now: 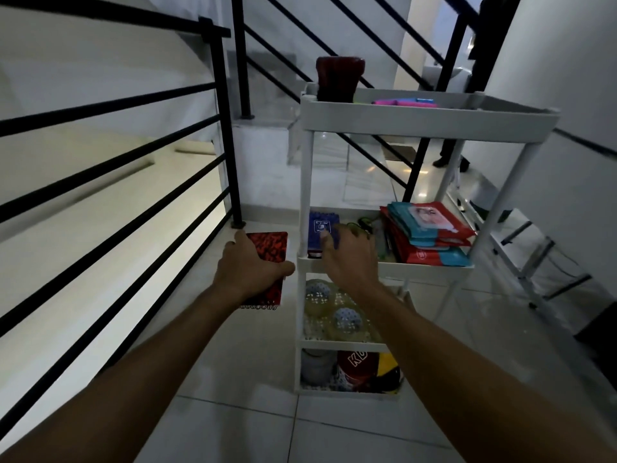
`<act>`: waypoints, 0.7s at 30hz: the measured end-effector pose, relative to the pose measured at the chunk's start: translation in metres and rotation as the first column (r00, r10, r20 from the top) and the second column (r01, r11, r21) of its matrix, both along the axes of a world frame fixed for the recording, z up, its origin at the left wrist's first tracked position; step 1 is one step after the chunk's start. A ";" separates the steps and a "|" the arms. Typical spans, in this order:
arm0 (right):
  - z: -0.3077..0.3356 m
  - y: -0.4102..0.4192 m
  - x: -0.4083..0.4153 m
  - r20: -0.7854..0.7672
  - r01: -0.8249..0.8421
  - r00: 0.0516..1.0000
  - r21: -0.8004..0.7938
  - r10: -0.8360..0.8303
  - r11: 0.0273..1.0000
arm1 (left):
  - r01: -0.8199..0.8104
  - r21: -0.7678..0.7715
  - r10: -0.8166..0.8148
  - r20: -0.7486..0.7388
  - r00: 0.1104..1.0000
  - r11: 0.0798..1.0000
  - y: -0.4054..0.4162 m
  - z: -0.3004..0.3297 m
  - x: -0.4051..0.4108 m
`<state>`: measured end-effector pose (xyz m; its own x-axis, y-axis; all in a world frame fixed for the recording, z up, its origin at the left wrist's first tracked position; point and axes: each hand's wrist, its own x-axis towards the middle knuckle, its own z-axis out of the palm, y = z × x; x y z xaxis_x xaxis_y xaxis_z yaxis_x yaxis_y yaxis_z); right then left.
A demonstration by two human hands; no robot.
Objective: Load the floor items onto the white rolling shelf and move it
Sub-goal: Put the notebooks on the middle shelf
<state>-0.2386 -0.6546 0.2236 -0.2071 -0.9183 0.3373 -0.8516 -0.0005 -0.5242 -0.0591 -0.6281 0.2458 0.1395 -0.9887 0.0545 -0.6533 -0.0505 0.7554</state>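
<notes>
The white rolling shelf (384,128) stands on the tiled floor with four tiers. My left hand (248,265) grips a red and black spiral notebook (272,248) just left of the second tier. My right hand (347,255) rests on a blue notebook (320,228) lying in that tier, fingers curled over it. Red and teal packets (430,232) are stacked on the right of the same tier. A dark red pot (339,78) and pink and blue items (404,102) sit on the top tier. Perforated balls (347,317) fill the third tier; a red item (354,369) lies in the bottom tier.
A black metal railing (133,168) runs along the left over a stairwell. More stair railing (417,155) rises behind the shelf. A white folding rack (534,272) stands at the right by the wall. A person's feet (444,160) show in the back.
</notes>
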 end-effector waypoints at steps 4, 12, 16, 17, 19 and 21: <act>0.004 0.040 -0.005 0.005 -0.093 0.996 -0.094 0.094 0.991 | 0.026 -0.025 -0.026 0.004 1.000 0.999 0.019 0.010 -0.007; 0.004 0.116 -0.003 0.727 -0.486 0.665 0.244 0.173 0.839 | 0.018 0.008 -0.018 0.023 1.000 1.000 0.054 -0.001 -0.033; 0.008 0.125 -0.009 0.791 -0.467 0.582 0.138 0.187 0.873 | 0.151 0.047 -0.137 -0.222 0.965 0.987 0.058 -0.007 -0.041; 0.011 0.124 -0.014 0.788 -0.439 0.588 0.122 0.182 0.890 | 0.190 0.025 -0.174 -0.290 0.941 0.982 0.057 -0.007 -0.042; 0.016 0.120 -0.027 0.781 -0.381 0.603 0.101 0.164 0.919 | 0.232 -0.039 -0.232 -0.317 0.919 0.972 0.052 -0.005 -0.039; 0.022 0.114 -0.041 0.788 -0.331 0.595 0.064 0.156 0.941 | 0.219 -0.141 -0.242 -0.177 0.954 0.965 0.043 -0.003 -0.035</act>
